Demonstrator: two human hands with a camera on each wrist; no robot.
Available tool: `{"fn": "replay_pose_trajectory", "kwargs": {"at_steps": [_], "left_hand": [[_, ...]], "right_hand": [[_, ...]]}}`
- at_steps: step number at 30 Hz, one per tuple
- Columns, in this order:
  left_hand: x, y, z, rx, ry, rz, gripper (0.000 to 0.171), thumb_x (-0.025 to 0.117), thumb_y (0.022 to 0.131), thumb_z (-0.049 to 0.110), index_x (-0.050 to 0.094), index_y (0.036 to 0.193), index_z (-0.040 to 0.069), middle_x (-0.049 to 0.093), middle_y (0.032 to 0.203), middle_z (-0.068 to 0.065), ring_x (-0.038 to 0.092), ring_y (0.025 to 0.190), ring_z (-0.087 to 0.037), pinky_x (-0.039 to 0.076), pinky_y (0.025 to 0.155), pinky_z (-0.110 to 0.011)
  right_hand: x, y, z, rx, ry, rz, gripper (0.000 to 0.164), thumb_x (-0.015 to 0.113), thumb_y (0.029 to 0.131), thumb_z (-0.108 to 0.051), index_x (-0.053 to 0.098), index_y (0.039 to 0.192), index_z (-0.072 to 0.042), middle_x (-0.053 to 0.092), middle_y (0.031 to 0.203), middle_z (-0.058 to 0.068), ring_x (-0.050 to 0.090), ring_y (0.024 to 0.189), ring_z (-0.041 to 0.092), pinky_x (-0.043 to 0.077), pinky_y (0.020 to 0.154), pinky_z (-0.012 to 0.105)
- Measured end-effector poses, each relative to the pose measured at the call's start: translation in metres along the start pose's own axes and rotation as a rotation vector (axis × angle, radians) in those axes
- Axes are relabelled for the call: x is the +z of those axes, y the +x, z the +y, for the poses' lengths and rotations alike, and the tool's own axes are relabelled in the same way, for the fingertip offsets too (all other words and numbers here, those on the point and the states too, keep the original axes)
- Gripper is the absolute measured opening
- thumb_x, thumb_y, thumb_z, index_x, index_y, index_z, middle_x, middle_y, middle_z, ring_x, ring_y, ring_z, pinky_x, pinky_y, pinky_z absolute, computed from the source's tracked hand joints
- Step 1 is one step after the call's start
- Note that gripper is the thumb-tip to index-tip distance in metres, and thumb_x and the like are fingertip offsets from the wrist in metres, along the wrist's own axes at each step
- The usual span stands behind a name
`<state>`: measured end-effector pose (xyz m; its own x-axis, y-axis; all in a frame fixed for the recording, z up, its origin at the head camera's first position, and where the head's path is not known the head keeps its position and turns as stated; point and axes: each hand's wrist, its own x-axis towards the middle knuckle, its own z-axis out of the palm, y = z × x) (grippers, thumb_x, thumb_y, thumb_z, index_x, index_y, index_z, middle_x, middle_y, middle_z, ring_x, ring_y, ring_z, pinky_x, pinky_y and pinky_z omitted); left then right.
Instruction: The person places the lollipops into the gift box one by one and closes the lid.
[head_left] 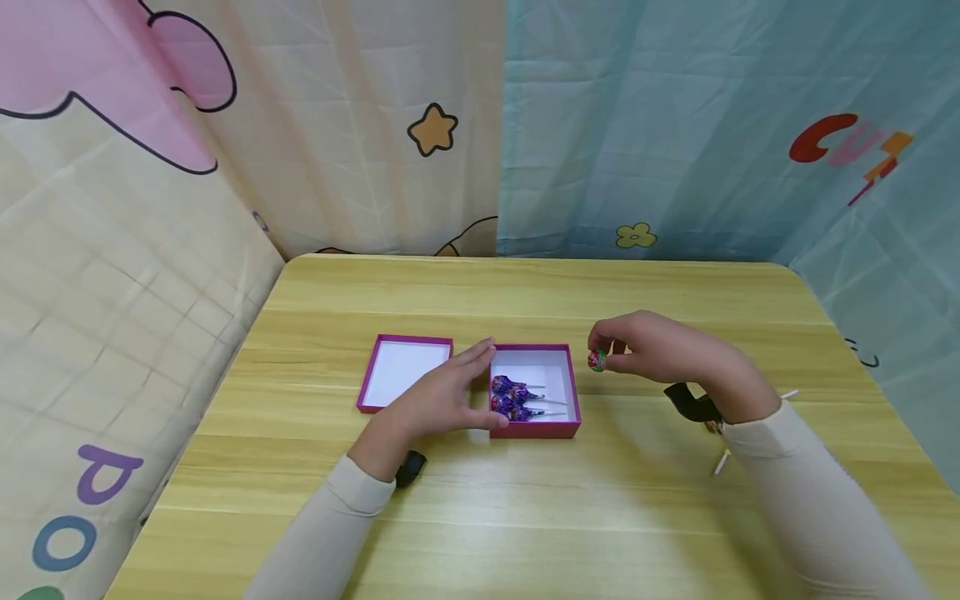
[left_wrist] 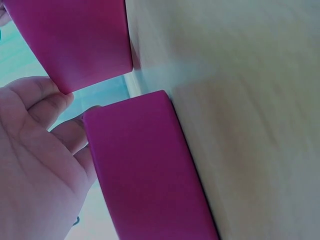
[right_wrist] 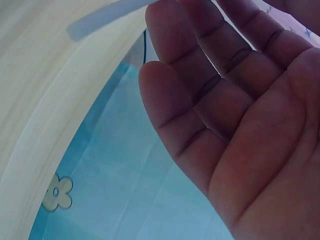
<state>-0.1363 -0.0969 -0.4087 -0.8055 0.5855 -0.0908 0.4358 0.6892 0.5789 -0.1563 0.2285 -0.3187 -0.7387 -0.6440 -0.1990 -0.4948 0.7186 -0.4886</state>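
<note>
A magenta box (head_left: 536, 430) with a white inside stands on the table, holding several purple-wrapped lollipops (head_left: 510, 398) along its left side, sticks pointing right. My left hand (head_left: 444, 395) grips this box at its left side, thumb at the near left corner and fingertips at the far one. To the right of the box, my right hand (head_left: 660, 350) pinches a lollipop (head_left: 597, 360) with a red and green wrapper between thumb and fingers. Its white stick (right_wrist: 107, 21) shows in the right wrist view.
A shallow magenta lid (head_left: 405, 372), white inside up, lies left of the box, partly behind my left hand. More lollipops (head_left: 722, 462) lie on the wooden table (head_left: 525, 517) at the right, mostly hidden under my right forearm. Printed curtains (head_left: 637, 125) hang behind the table.
</note>
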Motion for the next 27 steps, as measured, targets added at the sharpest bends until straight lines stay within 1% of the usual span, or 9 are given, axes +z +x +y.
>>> {"fn": "replay_pose_trajectory", "kwargs": {"at_steps": [4,10,18,22,27], "left_hand": [[0.000,0.000,0.000,-0.010,-0.001,-0.003,0.113,0.071,0.074,0.073,0.023,0.159,0.017,0.010,0.165,0.012,0.015,0.150,-0.018,0.022,0.117,-0.043],[0.000,0.000,0.001,-0.011,-0.003,0.000,0.112,0.072,0.073,0.072,0.024,0.159,0.016,0.011,0.165,0.013,0.015,0.150,-0.016,0.022,0.118,-0.042],[-0.001,0.001,0.002,-0.019,-0.007,0.001,0.113,0.071,0.073,0.073,0.025,0.159,0.017,0.012,0.165,0.012,0.016,0.150,-0.017,0.023,0.117,-0.042],[-0.002,0.001,0.002,-0.015,-0.005,0.001,0.113,0.071,0.073,0.073,0.025,0.159,0.017,0.013,0.165,0.011,0.016,0.150,-0.018,0.024,0.117,-0.044],[-0.001,0.000,0.003,-0.018,0.004,-0.007,0.112,0.071,0.073,0.073,0.023,0.159,0.019,0.012,0.165,0.012,0.017,0.150,-0.017,0.024,0.117,-0.043]], "right_hand": [[0.001,0.016,-0.005,-0.005,-0.010,-0.027,0.006,0.065,0.097,-0.014,0.066,0.101,-0.018,0.066,0.093,-0.006,0.061,0.086,0.014,0.053,0.074,0.033],[0.004,0.035,-0.014,-0.021,-0.002,-0.047,0.006,0.065,0.097,-0.014,0.067,0.101,-0.017,0.066,0.092,-0.007,0.061,0.085,0.015,0.053,0.074,0.032],[0.005,0.052,-0.025,-0.066,0.020,-0.050,0.008,0.064,0.096,-0.010,0.067,0.102,-0.015,0.066,0.091,-0.006,0.061,0.085,0.017,0.053,0.075,0.031],[0.007,0.060,-0.030,-0.071,0.027,-0.073,0.009,0.063,0.097,-0.010,0.067,0.102,-0.016,0.065,0.091,-0.006,0.060,0.085,0.017,0.053,0.074,0.032],[0.013,0.070,-0.034,-0.076,0.017,-0.096,0.008,0.063,0.096,-0.011,0.067,0.100,-0.017,0.065,0.091,-0.005,0.058,0.083,0.016,0.052,0.074,0.032]]}}
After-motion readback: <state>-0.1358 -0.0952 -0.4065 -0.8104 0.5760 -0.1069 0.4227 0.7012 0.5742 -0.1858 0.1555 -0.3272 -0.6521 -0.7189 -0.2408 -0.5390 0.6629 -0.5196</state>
